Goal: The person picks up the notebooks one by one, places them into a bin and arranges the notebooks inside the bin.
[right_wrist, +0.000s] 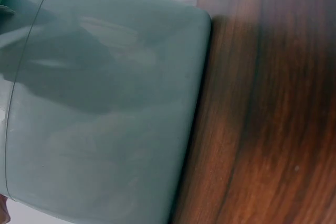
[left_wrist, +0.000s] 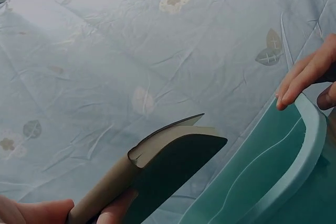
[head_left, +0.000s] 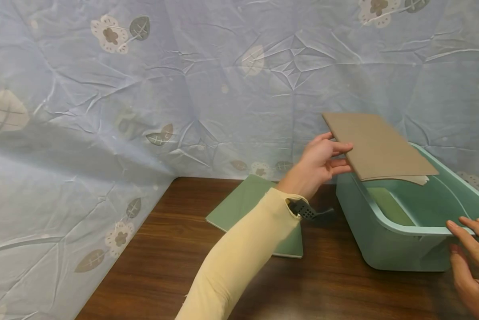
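In the head view my left hand pinches a tan-covered notebook by its spine edge, thumb on top and fingers beneath. The notebook is held over the left part of a teal plastic bin. In the left wrist view the notebook's spine faces the camera and its pages fan slightly apart. My right hand rests on the bin's near rim, fingertips over the edge and thumb against the outer wall. Inside the bin lies a flat green item.
A green notebook lies on the dark wooden table, left of the bin and partly covered by my left forearm. A pale floral sheet hangs behind the table and along its left side.
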{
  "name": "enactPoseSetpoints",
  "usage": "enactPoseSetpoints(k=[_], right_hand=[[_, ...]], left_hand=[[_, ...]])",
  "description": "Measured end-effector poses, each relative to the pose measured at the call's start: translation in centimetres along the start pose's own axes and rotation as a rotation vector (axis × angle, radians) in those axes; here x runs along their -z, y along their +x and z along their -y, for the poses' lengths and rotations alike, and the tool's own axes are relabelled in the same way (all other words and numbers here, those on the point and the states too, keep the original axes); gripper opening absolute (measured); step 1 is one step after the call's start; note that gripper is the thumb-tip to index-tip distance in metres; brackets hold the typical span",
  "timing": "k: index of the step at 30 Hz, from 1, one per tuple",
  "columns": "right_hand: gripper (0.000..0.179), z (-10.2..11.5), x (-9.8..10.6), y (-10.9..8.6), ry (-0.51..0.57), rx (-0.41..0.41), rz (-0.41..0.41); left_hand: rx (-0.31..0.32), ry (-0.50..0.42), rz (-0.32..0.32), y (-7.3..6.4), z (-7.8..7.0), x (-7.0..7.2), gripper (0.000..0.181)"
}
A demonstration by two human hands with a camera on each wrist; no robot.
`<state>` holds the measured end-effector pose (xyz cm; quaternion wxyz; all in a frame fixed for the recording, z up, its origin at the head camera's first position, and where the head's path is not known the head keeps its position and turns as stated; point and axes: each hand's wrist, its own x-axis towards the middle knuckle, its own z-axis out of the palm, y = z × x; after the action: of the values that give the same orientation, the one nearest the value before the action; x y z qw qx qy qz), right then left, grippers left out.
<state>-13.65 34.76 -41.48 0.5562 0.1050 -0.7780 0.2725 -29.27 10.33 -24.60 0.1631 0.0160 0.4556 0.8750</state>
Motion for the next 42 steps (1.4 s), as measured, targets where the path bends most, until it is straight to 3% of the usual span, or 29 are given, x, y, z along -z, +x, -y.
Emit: enactPoseSetpoints(k=[12, 29, 42], right_hand=[[0.040, 0.3, 0.1, -0.1, -0.008, 0.012, -0.010], [0.042, -1.1, -0.3, 0.3, 0.013, 0.001, 0.022], [0.043, -1.2, -0.4, 0.3, 0.010, 0.001, 0.021]], left_hand=[[0.012, 0.005, -0.029, 1.1, 1.3, -1.7, 0.054], [-0.004, -0.024, -0.050, 2.8, 3.1, -3.9, 0.054], [-0.008, -0.008, -0.090, 3.5, 3.9, -5.0, 0.057]])
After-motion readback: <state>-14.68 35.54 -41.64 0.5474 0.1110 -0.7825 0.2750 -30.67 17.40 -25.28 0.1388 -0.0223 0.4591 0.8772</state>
